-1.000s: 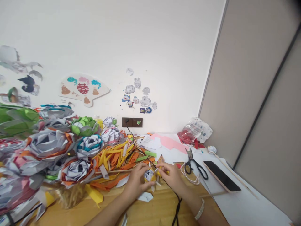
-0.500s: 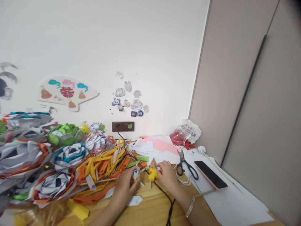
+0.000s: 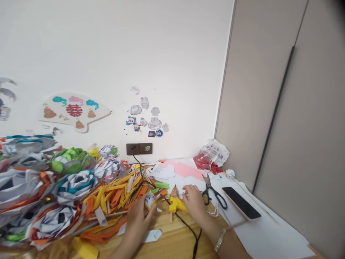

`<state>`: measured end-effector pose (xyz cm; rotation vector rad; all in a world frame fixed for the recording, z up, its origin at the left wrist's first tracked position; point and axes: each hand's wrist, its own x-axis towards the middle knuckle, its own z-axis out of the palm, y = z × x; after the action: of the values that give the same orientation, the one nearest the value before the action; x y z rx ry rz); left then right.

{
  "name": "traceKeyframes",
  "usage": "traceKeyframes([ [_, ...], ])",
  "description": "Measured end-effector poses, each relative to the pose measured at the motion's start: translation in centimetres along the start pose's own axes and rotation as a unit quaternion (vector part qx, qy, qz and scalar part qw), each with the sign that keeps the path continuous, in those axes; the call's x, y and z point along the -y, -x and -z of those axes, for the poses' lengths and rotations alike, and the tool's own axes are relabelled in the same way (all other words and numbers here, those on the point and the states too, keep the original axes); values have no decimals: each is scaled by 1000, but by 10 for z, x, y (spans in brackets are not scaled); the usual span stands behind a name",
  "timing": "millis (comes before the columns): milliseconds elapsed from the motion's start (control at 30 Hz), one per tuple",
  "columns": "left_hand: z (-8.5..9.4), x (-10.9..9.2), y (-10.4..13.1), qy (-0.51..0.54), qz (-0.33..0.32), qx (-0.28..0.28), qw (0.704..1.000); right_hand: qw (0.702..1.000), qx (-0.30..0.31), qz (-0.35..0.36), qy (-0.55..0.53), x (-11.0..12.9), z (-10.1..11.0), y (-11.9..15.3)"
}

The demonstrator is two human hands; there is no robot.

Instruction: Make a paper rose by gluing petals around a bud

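Observation:
My left hand [image 3: 140, 216] is closed around a small paper flower [image 3: 150, 200] with a white, dark-marked centre and yellow outer paper. Its thumb and fingers sit on either side of the flower. To the right, a yellow glue gun [image 3: 175, 204] lies on the wooden table, its tip pointing away. My right hand [image 3: 194, 201] is just right of the glue gun, fingers curved and apart, with nothing visible in them. It partly covers the end of the gun's handle. Beneath my left hand lies a folded white paper piece [image 3: 152, 236].
Large paper flowers [image 3: 63, 219] crowd the left side. Orange and yellow paper strips [image 3: 115, 192] lie beside them. A black cable [image 3: 188, 225] crosses the table. Scissors [image 3: 215, 192], a bead string [image 3: 214, 213], a phone [image 3: 241, 203] and white sheets [image 3: 258, 233] lie right.
My right hand has shifted slightly right, away from the glue gun's body, exposing more of its handle. My left hand, still on the paper flower, has moved slightly left. The view has shifted a little.

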<state>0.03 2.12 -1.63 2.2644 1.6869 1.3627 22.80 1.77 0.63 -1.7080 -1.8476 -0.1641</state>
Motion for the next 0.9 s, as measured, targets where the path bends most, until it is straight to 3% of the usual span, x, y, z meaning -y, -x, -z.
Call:
traceKeyframes([
  [167,1,1,-2,-18,29,-29,999,999,6,-15,41,-7,-2,-1],
  [300,2,1,-3,-10,27,-11,1000,993,2,-81,81,-28,5,-11],
  [400,3,0,-4,-14,31,-4,999,982,-19,-150,115,-51,21,-20],
  [567,-1,4,-4,-25,40,20,999,927,-66,-326,173,-112,63,-19],
  [733,-6,6,-3,-28,32,25,999,849,-45,-503,158,-170,93,1],
  [800,-5,5,-2,-25,26,20,999,838,-29,-528,136,-182,98,5],
  [900,-3,1,-1,-18,21,18,999,855,-24,-509,98,-184,99,6],
])
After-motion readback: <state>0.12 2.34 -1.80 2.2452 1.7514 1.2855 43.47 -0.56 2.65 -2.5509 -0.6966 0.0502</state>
